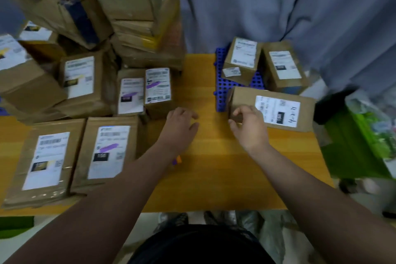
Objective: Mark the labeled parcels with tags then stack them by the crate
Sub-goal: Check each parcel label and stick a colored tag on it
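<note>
Right of centre, the box lies just beside the blue crate. The right hand curls round its near-left corner, likely squaring it up for stacking. The left hand hovers loose-fingered over the desk, holding nothing, near the purple-tagged boxes left of centre.

Yellow wooden table, bare in the middle. Front left: two flat brown cardboard parcels side by side, white labels up, the right one with a purple mark. Behind them two small upright cardboard parcels, touching, both purple-marked. Back left: heap of larger cardboard boxes. Small orange-and-purple marker on the bare wood. Back right: blue perforated plastic crate, with a brown cardboard parcel with a handwritten white label just in front, touching it
</note>
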{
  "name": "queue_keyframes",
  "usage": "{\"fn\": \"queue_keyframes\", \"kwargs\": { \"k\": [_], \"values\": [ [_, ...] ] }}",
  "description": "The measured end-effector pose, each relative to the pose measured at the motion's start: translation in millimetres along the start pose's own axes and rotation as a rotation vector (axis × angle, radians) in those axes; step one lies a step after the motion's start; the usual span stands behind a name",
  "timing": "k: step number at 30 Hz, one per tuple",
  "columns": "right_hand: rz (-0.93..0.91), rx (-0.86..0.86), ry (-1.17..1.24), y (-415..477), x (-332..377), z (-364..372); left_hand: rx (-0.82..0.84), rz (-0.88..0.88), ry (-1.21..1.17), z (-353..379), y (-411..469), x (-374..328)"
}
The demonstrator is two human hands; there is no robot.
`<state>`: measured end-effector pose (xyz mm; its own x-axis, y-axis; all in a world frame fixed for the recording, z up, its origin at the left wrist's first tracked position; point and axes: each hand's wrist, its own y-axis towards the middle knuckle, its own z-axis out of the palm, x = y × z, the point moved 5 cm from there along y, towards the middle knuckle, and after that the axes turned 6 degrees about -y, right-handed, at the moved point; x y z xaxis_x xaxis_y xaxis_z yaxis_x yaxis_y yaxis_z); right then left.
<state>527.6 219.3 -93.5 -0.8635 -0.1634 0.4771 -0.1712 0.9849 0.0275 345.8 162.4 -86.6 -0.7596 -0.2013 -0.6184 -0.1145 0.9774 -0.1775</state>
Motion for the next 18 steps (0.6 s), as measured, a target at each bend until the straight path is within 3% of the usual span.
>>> {"fn": "queue_keyframes", "kwargs": {
  "k": [2, 6, 13, 18],
  "values": [
    [-0.057, 0.013, -0.259, 7.9, -28.6, -17.7, 0.031, -0.031, -0.017, 22.4, 6.3, -18.3],
    [-0.074, 0.249, -0.584, 29.2, -85.2, -35.3, 0.028, -0.094, -0.022, 53.5, 11.4, -43.7],
    [-0.175, 0.402, -0.767, 63.5, -110.1, -27.0, -0.05, -0.21, -0.097, 69.1, 3.7, -46.3],
    [-0.315, 0.345, -0.738, 61.4, -97.7, -25.5, -0.054, -0.327, -0.195, 75.9, -16.1, -37.1]
  ]
}}
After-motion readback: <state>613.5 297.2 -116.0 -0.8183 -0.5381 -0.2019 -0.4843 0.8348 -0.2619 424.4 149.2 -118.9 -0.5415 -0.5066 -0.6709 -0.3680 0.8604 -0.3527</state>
